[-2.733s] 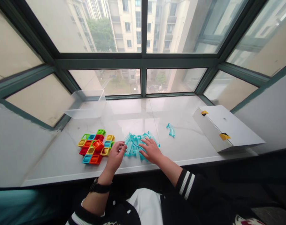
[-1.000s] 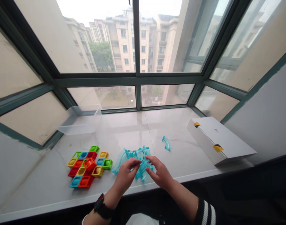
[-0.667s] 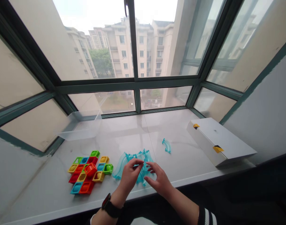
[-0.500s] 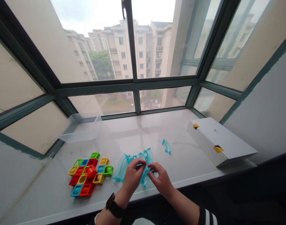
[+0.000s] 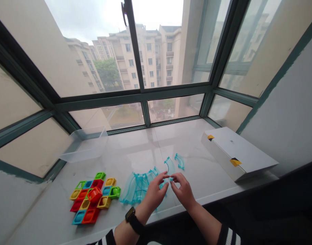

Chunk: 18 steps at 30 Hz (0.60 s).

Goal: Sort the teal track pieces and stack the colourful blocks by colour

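Observation:
A translucent blue curved track piece (image 5: 169, 165) stands up from between my fingertips, its lower end at the hands. My right hand (image 5: 183, 190) has thumb and fingers closed round that end. My left hand (image 5: 156, 189), with a black watch on the wrist, meets it from the other side, fingertips against the same end; its exact grip is partly hidden. Under and left of my left hand lie several joined translucent blue track pieces (image 5: 138, 187), spread like a fan. One loose curved piece (image 5: 180, 161) rests just beyond my hands to the right.
A cluster of coloured square blocks (image 5: 91, 199) lies at the left, one red block tilted on top. Behind it stands a clear plastic bin (image 5: 86, 154). A white box (image 5: 243, 153) with yellow-black tabs sits at the right. Windows border the white sill (image 5: 197, 146).
My hands have shifted right, off the fan of track pieces. A curved piece now shows raised between them, and the view has turned slightly.

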{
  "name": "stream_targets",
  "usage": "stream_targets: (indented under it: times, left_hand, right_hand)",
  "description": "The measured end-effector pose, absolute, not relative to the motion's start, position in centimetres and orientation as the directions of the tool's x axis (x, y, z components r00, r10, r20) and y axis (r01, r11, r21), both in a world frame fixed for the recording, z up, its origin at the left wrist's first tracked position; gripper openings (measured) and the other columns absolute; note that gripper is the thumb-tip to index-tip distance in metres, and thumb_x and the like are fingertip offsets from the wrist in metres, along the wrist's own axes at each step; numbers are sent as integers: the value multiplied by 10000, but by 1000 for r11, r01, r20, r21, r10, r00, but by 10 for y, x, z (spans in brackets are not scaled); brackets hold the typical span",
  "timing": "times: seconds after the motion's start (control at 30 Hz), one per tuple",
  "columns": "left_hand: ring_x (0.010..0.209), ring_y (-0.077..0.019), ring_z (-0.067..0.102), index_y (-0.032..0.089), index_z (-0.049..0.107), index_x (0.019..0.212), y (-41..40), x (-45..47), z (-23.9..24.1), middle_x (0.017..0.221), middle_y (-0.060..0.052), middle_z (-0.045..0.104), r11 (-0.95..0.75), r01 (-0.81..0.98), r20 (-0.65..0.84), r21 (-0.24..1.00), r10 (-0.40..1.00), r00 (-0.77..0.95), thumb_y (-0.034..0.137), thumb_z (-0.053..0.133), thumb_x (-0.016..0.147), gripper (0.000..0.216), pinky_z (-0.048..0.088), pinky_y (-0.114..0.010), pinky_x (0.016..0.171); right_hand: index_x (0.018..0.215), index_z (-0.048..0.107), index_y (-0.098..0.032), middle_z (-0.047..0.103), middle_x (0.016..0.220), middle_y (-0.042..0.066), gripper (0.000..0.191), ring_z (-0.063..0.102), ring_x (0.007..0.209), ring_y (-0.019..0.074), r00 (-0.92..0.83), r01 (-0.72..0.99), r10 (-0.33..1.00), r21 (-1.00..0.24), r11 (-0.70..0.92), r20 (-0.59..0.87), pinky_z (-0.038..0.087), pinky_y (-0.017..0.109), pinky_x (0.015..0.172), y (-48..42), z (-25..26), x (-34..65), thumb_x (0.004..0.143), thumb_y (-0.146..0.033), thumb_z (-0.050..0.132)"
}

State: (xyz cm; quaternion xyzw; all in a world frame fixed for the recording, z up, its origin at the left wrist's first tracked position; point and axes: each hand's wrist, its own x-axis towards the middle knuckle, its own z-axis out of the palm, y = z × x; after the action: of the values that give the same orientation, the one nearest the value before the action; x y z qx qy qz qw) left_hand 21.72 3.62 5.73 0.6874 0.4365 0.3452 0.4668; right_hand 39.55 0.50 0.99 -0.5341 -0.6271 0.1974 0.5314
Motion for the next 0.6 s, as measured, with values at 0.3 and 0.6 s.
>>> stream_targets:
  times: [0.3,0.6]
  left_hand:
    - [1333,-249,657,241,711,1189,77,276,24,1456,-108,673,-16,159,-52,987,910,411,177,679,867,331,480,-469,1196]
    - [1378,-276,606,236,691,1220,101,317,-8,1411,-108,685,26,219,-124,975,885,449,163,700,835,392,483,-482,1169]
  right_hand:
    - [1093,731,-239,738,1002,86,194,718,930,261,167,610,850,-730,309,499,628,441,857,31,-11,452,980,-257,574]
    - [1074,744,-232,744,1005,86,222,696,981,275,182,694,848,-677,247,497,585,465,907,58,-46,493,984,-219,542]
